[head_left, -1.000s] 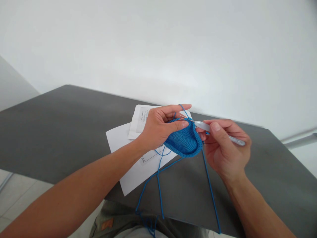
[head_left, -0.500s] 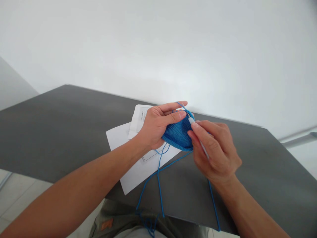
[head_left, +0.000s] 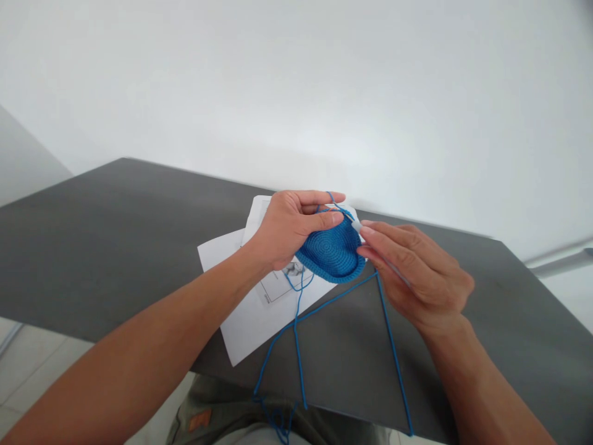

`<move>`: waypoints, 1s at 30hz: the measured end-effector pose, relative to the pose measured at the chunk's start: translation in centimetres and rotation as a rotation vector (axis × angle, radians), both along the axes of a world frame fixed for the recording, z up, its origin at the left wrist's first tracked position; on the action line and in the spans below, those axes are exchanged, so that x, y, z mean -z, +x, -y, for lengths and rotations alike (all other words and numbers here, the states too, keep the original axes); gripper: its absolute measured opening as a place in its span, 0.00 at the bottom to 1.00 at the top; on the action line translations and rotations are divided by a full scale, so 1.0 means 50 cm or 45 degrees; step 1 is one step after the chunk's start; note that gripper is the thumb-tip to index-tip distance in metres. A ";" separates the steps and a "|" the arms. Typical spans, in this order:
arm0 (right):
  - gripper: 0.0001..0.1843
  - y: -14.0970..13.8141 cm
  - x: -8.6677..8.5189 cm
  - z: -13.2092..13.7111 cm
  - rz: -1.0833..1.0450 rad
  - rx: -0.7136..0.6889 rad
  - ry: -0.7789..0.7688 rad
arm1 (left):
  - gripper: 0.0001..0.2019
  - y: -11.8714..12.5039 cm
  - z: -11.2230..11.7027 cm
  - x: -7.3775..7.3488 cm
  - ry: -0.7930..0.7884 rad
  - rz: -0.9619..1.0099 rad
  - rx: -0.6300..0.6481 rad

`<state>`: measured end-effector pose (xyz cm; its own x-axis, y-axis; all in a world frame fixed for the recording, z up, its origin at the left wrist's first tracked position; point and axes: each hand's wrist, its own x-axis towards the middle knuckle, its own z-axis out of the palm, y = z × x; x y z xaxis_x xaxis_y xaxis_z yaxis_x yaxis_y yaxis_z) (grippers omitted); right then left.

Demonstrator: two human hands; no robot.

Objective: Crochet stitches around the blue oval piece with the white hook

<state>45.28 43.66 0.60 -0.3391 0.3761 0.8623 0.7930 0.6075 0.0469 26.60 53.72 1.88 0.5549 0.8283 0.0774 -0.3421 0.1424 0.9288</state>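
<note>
A round blue crochet piece (head_left: 328, 246) with a raised rim is pinched at its upper left edge by my left hand (head_left: 291, 222), thumb on the front. Blue yarn (head_left: 300, 309) passes over the stretched left index finger and trails down past the piece toward my lap. My right hand (head_left: 412, 266) is closed around a crochet hook (head_left: 356, 226) with a pale handle. The hook's thin shaft meets the upper right rim of the piece; its very tip is hard to make out among the stitches.
Printed white sheets (head_left: 245, 334) lie on the dark grey table (head_left: 139, 247) beneath my hands. More yarn strands (head_left: 393, 352) cross the table and hang over its front edge to a loose tangle (head_left: 278, 423) on my lap. A white wall (head_left: 296, 93) stands behind.
My right hand has shifted right and its fingers have straightened somewhat, still around the hook. My left hand and the crochet piece have moved slightly left, baring more of the piece's right side.
</note>
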 end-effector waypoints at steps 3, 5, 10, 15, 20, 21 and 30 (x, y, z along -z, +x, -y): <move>0.30 0.002 -0.008 0.007 0.045 0.008 -0.064 | 0.17 -0.005 -0.009 0.004 0.110 -0.071 -0.044; 0.30 0.006 -0.010 0.012 0.105 0.030 -0.093 | 0.14 -0.008 -0.015 0.005 0.202 -0.113 -0.088; 0.28 0.017 -0.009 0.021 0.271 0.092 -0.104 | 0.10 -0.013 -0.025 -0.002 0.439 -0.256 -0.184; 0.26 0.012 -0.018 0.023 0.291 0.054 -0.133 | 0.11 -0.018 -0.032 -0.003 0.572 -0.371 -0.197; 0.24 0.007 -0.024 0.016 0.107 -0.091 -0.177 | 0.08 -0.020 -0.040 0.004 0.614 -0.388 -0.139; 0.24 0.008 -0.023 0.014 0.049 -0.108 -0.188 | 0.08 -0.020 -0.041 0.005 0.614 -0.390 -0.129; 0.24 0.008 -0.019 0.011 -0.084 -0.095 -0.224 | 0.06 -0.021 -0.044 0.007 0.654 -0.416 -0.120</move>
